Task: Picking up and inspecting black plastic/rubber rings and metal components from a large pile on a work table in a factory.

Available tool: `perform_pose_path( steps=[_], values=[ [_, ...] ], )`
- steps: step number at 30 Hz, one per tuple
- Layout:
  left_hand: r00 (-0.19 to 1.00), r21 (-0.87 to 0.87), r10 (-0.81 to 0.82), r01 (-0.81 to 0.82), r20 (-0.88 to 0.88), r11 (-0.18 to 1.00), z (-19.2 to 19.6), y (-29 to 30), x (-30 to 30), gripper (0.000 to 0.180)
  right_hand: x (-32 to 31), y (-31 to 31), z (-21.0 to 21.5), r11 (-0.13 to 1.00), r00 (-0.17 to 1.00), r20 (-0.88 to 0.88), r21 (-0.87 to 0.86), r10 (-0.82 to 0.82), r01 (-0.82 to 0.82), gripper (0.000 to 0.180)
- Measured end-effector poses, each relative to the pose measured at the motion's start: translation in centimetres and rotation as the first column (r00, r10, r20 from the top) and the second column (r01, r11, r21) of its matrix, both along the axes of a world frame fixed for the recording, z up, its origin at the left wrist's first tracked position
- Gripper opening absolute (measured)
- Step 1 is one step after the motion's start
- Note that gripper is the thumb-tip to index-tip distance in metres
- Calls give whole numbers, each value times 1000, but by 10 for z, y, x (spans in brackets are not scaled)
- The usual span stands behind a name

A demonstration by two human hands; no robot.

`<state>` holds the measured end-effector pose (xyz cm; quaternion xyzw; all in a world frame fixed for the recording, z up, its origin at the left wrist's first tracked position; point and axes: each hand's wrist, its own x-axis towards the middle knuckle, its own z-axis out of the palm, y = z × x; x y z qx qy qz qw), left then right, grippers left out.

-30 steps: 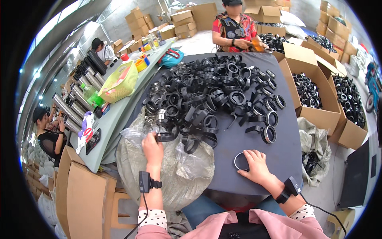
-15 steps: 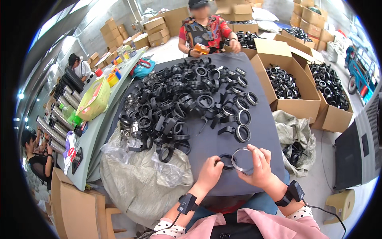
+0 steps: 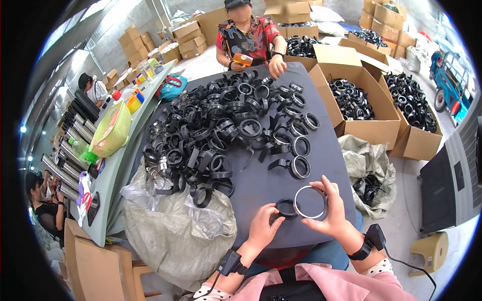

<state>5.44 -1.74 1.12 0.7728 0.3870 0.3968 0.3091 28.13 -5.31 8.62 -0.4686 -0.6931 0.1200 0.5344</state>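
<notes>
My right hand (image 3: 331,210) holds a thin silver-rimmed ring (image 3: 295,202) upright between thumb and fingers, its opening facing me. Just left of it, my left hand (image 3: 263,226) grips the side of a black ring (image 3: 288,216) with thumb and fingertips. The two rings are side by side, very close; whether they touch I cannot tell. Ahead of my hands lies a big heap of black ring clamps (image 3: 221,120) with strap-like tabs. A few clamps with silvery rims (image 3: 299,167) are lined up at the heap's right side.
The dark grey table (image 3: 326,150) carries everything. A crumpled woven sack (image 3: 175,236) hangs at its left front edge. Cardboard boxes (image 3: 374,133) of clamps stand right, beside another sack (image 3: 371,155). Across the table, a person (image 3: 248,40) holds an orange object. A yellow-green basket (image 3: 111,133) sits left.
My right fingers have spread wider and the silver-rimmed ring faces me more squarely. My left hand has opened around the black ring's side. The person opposite has reached toward the heap.
</notes>
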Motion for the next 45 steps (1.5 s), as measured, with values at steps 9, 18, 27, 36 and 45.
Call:
perform_pose_path(
  steps=[9,18,27,36,45],
  values=[
    [995,64,-45,51,-84,997,5,-4,0,28,21,-5,-15,995,995,88,77,56,-63,100],
    [997,72,70,-68,-28,995,-1,-8,0,36,14,-3,-37,703,762,636,-484,-126,520,90],
    [991,-14,67,-69,-112,998,8,-6,-5,40,29,-6,-30,912,728,640,-407,248,47,78],
    [987,-73,55,-66,-149,995,8,-6,-3,37,39,-8,-29,884,729,597,-466,335,-24,83],
    [985,-32,54,-60,-166,998,4,-7,-3,36,29,-12,-4,945,639,713,318,-290,74,56]
  ],
)
